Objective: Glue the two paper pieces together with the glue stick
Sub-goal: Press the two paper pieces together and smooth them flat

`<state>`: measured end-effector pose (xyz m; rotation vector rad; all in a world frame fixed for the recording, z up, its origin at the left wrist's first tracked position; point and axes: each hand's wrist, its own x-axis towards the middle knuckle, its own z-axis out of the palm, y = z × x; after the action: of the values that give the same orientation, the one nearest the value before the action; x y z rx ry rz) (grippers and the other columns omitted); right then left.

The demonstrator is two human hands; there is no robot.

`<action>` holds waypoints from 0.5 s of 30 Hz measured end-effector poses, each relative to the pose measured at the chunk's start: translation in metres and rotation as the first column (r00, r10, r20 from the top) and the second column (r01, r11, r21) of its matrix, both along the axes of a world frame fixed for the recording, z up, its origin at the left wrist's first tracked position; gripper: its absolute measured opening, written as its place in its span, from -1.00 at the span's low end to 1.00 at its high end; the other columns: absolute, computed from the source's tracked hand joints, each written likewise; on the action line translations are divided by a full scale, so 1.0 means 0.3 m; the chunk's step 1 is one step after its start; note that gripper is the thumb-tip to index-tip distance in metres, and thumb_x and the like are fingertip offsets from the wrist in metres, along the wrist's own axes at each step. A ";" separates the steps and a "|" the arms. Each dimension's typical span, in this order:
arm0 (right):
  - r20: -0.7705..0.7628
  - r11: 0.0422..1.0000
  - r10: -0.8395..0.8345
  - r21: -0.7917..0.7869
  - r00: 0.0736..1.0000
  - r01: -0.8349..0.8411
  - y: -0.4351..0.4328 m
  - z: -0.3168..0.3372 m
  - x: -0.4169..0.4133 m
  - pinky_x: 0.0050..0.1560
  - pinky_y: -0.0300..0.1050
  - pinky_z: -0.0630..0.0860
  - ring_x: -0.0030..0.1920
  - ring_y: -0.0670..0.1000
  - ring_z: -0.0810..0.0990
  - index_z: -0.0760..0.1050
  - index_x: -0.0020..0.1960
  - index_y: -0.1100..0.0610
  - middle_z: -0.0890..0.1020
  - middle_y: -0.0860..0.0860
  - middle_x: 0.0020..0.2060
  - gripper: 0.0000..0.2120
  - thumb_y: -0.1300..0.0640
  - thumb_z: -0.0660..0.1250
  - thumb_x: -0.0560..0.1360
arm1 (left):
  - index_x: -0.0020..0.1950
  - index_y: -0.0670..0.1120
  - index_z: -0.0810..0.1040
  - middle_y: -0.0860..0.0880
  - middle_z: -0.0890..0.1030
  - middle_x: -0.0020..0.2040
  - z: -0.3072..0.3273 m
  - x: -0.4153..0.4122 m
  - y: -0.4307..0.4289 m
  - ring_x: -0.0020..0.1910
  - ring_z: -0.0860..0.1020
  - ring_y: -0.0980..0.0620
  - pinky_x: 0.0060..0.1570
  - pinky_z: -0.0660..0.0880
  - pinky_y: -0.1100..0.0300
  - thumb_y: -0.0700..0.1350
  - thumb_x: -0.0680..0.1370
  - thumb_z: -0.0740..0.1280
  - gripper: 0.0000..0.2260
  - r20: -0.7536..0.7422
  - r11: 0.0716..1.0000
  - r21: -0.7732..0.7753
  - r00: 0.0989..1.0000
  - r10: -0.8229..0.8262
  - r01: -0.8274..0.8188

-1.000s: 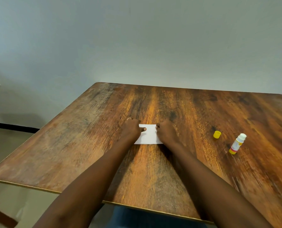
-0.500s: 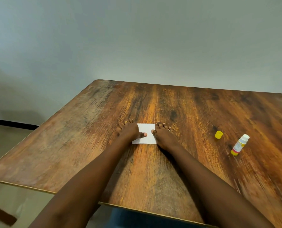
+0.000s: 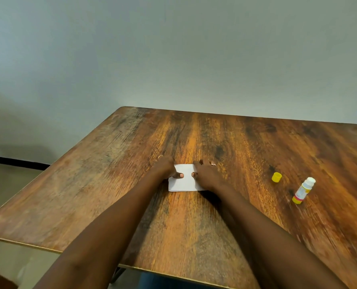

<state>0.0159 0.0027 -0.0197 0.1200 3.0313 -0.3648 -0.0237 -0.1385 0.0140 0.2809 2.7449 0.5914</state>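
1. Paper (image 3: 185, 178) lies flat at mid-table (image 3: 131, 205).
2. Left hand (image 3: 165, 166) and right hand (image 3: 207, 176) press its ends, fingers spread, gripping nothing.
3. Uncapped glue stick (image 3: 303, 190) lies well right, yellow cap (image 3: 276, 177) beside it.

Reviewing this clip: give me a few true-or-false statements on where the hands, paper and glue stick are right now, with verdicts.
1. Both hands, left hand and right hand, press on the white paper. True.
2. The right hand holds the glue stick. False: it lies on the table, right of the paper.
3. The yellow cap is off the glue stick. True.
4. The paper hangs over the table's edge. False: it lies near the middle.
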 end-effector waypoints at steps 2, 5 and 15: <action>0.064 0.999 -0.022 -0.035 0.998 0.025 -0.001 0.026 -0.020 0.35 0.25 0.27 0.35 0.29 0.30 0.29 0.39 0.09 0.26 0.20 0.42 -0.55 0.04 0.19 0.53 | 0.35 -0.20 0.36 -0.19 0.44 0.32 -0.001 0.004 0.000 0.29 0.41 -0.14 0.27 0.34 0.02 -0.02 0.46 0.43 -0.46 -0.008 1.000 -0.006 1.000 0.000 0.000; 0.122 0.997 -0.026 -0.068 0.992 0.034 0.001 0.052 -0.044 0.33 0.24 0.28 0.30 0.28 0.34 0.38 0.30 0.10 0.33 0.21 0.34 -0.61 0.09 0.20 0.49 | 0.39 -0.17 0.29 -0.18 0.41 0.35 -0.008 0.005 0.001 0.30 0.40 -0.14 0.23 0.37 0.04 -0.02 0.45 0.44 -0.40 -0.004 1.000 0.009 1.000 -0.001 0.001; 0.016 0.987 0.049 -0.152 0.999 -0.046 -0.056 0.053 -0.053 0.34 0.19 0.27 0.30 0.23 0.35 0.45 0.29 0.11 0.34 0.17 0.35 -0.66 0.08 0.24 0.54 | 0.38 -0.17 0.33 -0.17 0.46 0.33 -0.024 0.005 -0.009 0.26 0.45 -0.13 0.14 0.42 0.09 0.02 0.41 0.47 -0.37 0.006 0.999 0.032 1.000 -0.002 0.001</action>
<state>0.0001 -0.0140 -0.0039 0.0405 2.9670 -0.5841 -0.0222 -0.1411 0.0069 0.2881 2.7311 0.6358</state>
